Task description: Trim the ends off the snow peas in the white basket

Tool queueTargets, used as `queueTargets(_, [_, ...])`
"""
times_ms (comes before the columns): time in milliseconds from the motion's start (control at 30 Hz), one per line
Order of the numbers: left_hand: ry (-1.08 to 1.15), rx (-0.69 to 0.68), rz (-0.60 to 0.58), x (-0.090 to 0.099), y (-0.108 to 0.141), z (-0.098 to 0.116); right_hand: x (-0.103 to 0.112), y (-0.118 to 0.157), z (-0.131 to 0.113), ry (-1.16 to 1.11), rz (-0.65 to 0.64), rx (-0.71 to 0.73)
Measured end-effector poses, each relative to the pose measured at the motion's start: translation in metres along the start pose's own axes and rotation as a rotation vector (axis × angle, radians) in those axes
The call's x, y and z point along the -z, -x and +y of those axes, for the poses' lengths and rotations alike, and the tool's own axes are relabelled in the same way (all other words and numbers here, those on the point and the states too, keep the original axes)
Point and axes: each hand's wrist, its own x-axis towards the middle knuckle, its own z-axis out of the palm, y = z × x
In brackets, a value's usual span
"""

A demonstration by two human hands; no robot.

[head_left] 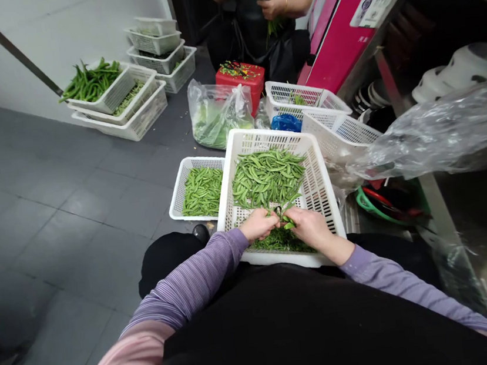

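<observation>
A large white basket stands in front of me. Green pea pods fill its far part, and a heap of thin green trimmings lies at its near end. Over the basket, my left hand is closed in a pinch on a green pod. Close beside it on the right, my right hand is closed around green pods. A small dark object shows between the fingertips, too small to make out. Left of the large basket, a smaller white basket holds more pods.
Stacked baskets of green beans stand at the back left, with another stack behind. Ahead are a plastic bag of greens, a red container and white baskets. A person holds greens. A metal shelf borders the right.
</observation>
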Motion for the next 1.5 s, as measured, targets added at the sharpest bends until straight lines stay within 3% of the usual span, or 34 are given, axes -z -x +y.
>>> queueTargets(167, [-0.046,0.011,0.002,0.001,-0.002,-0.005,0.003,-0.002,-0.004,-0.034,-0.032,0.017])
queueTargets(333, [-0.021,-0.032,-0.028,0.006,-0.007,-0.01,0.002,-0.008,0.001,-0.47,-0.011,-0.078])
queueTargets(500, [-0.593,0.006,0.17,0.017,-0.017,-0.029,0.012,-0.006,0.016,-0.939,0.121,-0.405])
queueTargets(567, [-0.703,0.002,0.198,0.019,-0.018,-0.035,0.017,-0.004,0.022,-1.045,0.156,-0.532])
queueTargets(667, [-0.716,-0.051,0.161,0.02,-0.016,-0.032,0.021,-0.002,0.026,-1.119,0.199,-0.606])
queueTargets(833, [-0.551,-0.277,0.05,0.014,-0.005,-0.013,0.015,0.0,0.02,-1.13,0.17,-0.597])
queueTargets(1000, [-0.701,-0.359,0.057,0.006,-0.001,-0.008,0.011,0.0,0.016,-0.937,0.128,-0.53])
queueTargets(1133, [-0.823,-0.411,-0.006,0.009,0.0,-0.008,0.023,0.002,0.015,-0.404,0.144,-0.21])
queueTargets(1233, [-0.866,-0.452,-0.067,0.013,0.004,-0.005,0.032,-0.003,0.012,-0.229,-0.1,0.109])
queueTargets(1300, [-0.857,-0.475,-0.088,0.013,0.005,-0.004,0.034,-0.011,0.01,-0.26,-0.256,0.216])
queueTargets(1367, [-0.795,-0.492,-0.049,0.013,0.005,-0.002,0.03,-0.019,0.007,-0.402,-0.297,0.154])
queueTargets(1500, [-0.467,-0.435,0.147,0.006,0.003,-0.002,0.008,-0.019,-0.004,-1.074,-0.286,-0.29])
